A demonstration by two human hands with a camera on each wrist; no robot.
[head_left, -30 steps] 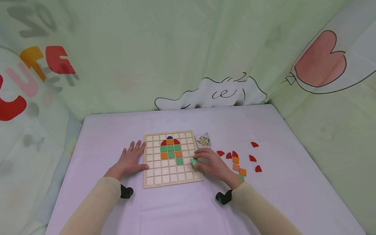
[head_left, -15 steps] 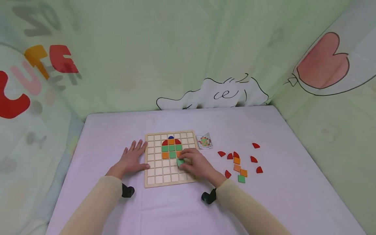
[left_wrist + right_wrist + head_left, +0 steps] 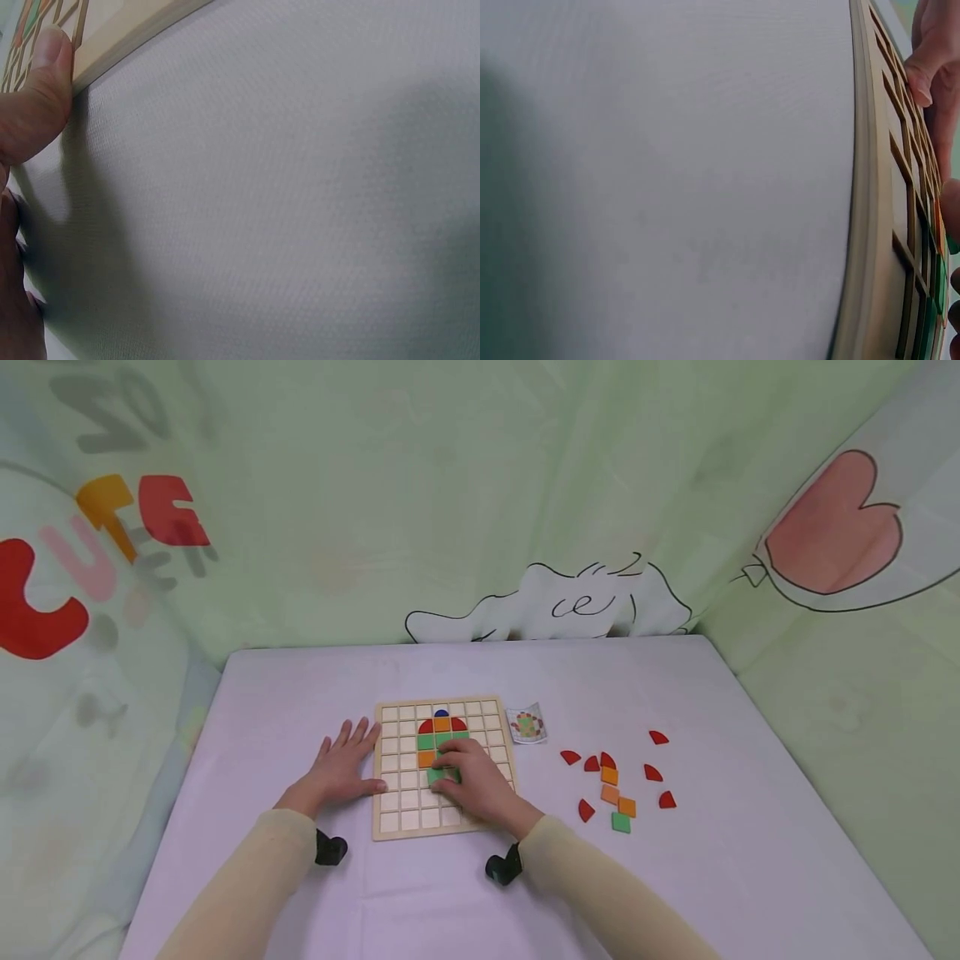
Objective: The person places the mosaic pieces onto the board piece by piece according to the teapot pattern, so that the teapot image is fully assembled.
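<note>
In the head view, a wooden grid board [image 3: 389, 821] lies on the table with a pattern of colored tiles in its upper middle. My right hand [image 3: 483, 782] is over the board and pinches a green square tile [image 3: 433, 776] between thumb and fingers, just below an orange square tile [image 3: 426, 759]. That hand partly covers the pattern's right side. My left hand [image 3: 341, 771] rests at the board's left edge, fingers spread, thumb on the frame. The left wrist view shows this thumb [image 3: 46, 75] on the wooden rim. In the right wrist view, the right fingers show only at the edge.
A small printed pattern card [image 3: 527, 724] lies beside the board's upper right. Further right are loose red quarter-circle tiles [image 3: 653, 772], orange square tiles [image 3: 611, 794] and a green square tile [image 3: 621, 822]. Fabric walls [image 3: 315, 527] stand behind the table and at its sides.
My right hand has moved left from the board's right edge to its middle, carrying the green square tile. A green tile placed below the right orange one is now partly covered. The left hand stays put.
</note>
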